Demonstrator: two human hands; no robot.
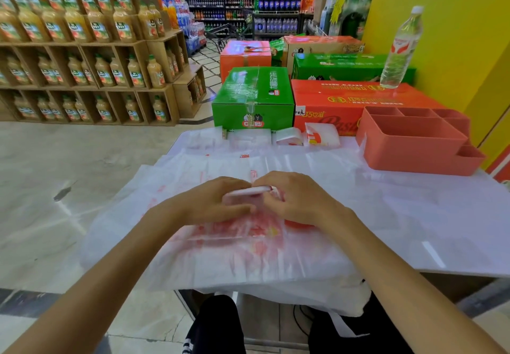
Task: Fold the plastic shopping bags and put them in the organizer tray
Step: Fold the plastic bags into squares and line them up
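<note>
Fingers of your left hand (pixel 220 202) and right hand (pixel 292 199) pinch a small folded bag (pixel 247 191) between them, held over the pile of loose bags (pixel 220 257) on the white surface (pixel 430 215). Four folded bags (pixel 321 134) lie along the far edge, beside the coral organizer tray (pixel 414 147) at your right.

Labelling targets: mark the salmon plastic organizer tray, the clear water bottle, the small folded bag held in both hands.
salmon plastic organizer tray (pixel 408 155), head view, front wall.
clear water bottle (pixel 400 53), head view, mid body.
small folded bag (pixel 248 191), head view, top edge between the hands.
</note>
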